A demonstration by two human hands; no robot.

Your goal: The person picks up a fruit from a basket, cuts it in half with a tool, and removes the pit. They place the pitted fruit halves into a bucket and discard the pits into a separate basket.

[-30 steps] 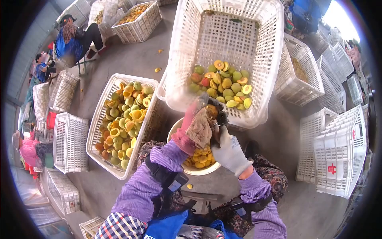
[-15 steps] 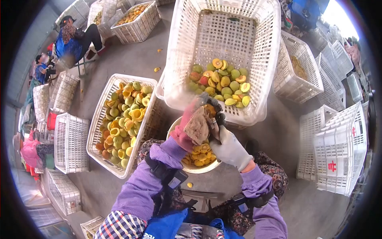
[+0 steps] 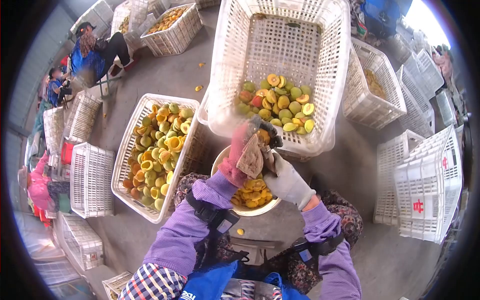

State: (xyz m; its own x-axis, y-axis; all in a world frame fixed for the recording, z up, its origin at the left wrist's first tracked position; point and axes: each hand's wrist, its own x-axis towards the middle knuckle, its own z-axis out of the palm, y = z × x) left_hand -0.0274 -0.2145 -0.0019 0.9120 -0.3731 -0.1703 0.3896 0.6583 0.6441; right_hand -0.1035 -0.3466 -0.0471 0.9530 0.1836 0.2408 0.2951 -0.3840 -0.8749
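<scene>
My left hand [image 3: 243, 150], in a pink glove with dark fingertips and a worn tan pad over it, is closed round a yellow peach [image 3: 263, 135]. My right hand [image 3: 286, 179], in a white glove with dark fingertips, grips a small hand tool [image 3: 270, 161] against the fruit; its working end is hidden. Both hands meet above a white bucket [image 3: 243, 212] of yellow fruit pieces [image 3: 251, 194]. Just beyond them, a large white crate [image 3: 225, 95] holds whole and halved peaches [image 3: 283, 102]. To the left, another white crate [image 3: 120, 167] is heaped with hollowed peach halves [image 3: 159, 150].
Stacked white crates [image 3: 425, 185] stand at right, with a fruit crate [image 3: 375, 100] behind them. More crates [image 3: 92, 180] line the left side. Two seated people [image 3: 86, 57] are at upper left, and a person in pink [image 3: 39, 185] is lower left. Fruit scraps [image 3: 240, 232] lie on the floor.
Both hands stay together over the bucket, still gripping the peach and tool. The left hand and its pad have turned slightly. The whole view has shifted a little.
</scene>
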